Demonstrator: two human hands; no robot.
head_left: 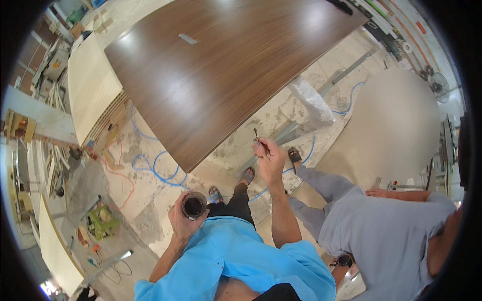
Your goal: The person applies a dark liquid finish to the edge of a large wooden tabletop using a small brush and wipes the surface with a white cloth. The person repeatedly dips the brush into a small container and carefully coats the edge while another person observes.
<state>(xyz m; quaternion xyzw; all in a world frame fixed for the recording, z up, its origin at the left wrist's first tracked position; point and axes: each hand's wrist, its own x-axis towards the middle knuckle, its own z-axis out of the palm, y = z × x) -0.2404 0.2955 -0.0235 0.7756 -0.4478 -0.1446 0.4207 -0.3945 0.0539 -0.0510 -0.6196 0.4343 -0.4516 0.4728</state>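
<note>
My left hand (181,220) is wrapped round a small round cup (194,205) with dark contents, held upright near my waist. In front of me, my right hand (271,163) is raised with its fingers pinched on a thin small brush (256,133), whose dark tip points up and away. Beyond both hands, a large dark brown wood-grain panel (226,75) lies flat on a support, its near corner between my hands. Neither hand touches the panel. A small pale strip (188,38) rests on its far left part.
Another person in grey (376,226) stands close at my right. A stack of cream panels (95,90) is at the left. Blue hose (155,170) loops across the floor. Plastic-wrapped material (311,100) sits beside the panel's right edge. A green bag (103,221) lies at lower left.
</note>
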